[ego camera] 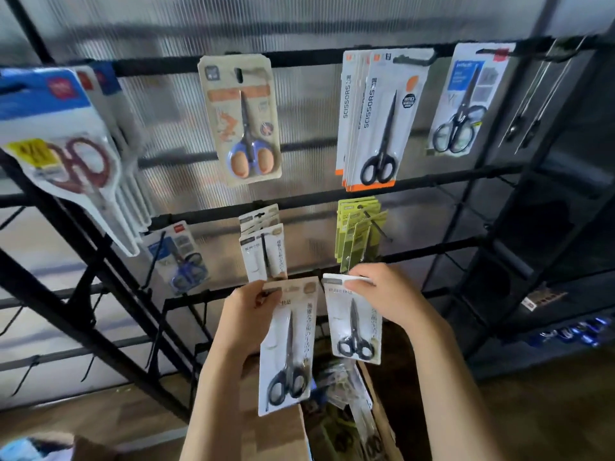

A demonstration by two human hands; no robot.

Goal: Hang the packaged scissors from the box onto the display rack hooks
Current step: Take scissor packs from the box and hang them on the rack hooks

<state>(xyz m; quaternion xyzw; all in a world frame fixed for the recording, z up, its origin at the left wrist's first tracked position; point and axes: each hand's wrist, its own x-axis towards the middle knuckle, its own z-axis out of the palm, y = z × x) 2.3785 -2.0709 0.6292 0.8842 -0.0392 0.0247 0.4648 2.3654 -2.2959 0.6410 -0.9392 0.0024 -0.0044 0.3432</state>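
Below the rack's middle bar, left hand and right hand each pinch a scissors pack by its top, likely next threading each hang-hole onto the white-pack hook.

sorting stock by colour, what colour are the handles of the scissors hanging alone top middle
Blue with orange inserts, clearest in the head view.

Backlit through translucent panel, soft motion blur, wide-angle bending at edges

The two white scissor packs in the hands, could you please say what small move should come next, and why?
Probably lift the left hand's pack to the hook holding matching white packs just above. Both hands, the right too, already pinch their packs by the top, and neither pack hangs yet.
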